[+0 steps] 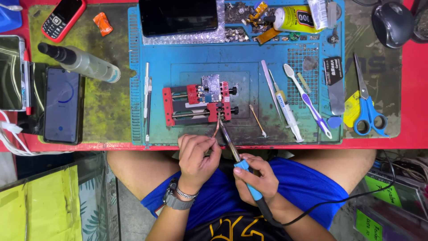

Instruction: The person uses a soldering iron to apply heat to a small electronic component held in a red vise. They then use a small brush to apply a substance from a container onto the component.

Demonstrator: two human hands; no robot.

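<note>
Right hand (pixel 257 177) fingers closed around blue-handled soldering iron (pixel 244 172), tip at small circuit board (pixel 211 89) clamped in red metal holder (pixel 198 105) on blue mat (pixel 249 129). Left hand (pixel 196 156) pinches copper braid strip (pixel 217 128) beside tip. Soldering looks midway, unfinished.

The clamp (pixel 198 105) sits mid-mat (pixel 249 134), a board (pixel 210 88) gripped in it. Nearest me from the clamp, my left hand (pixel 196 158) and my right hand (pixel 256 178) hang off the desk (pixel 410 120) edge; the iron (pixel 232 145) and braid (pixel 217 128) meet at the clamp's near right corner. Right of the clamp lie tweezers (pixel 270 87), syringe (pixel 287 111), toothbrush (pixel 307 100), then scissors (pixel 368 105). Left of it stand a bottle (pixel 82 62) and phone (pixel 62 105). Beyond it lies a tablet (pixel 177 16).
</note>
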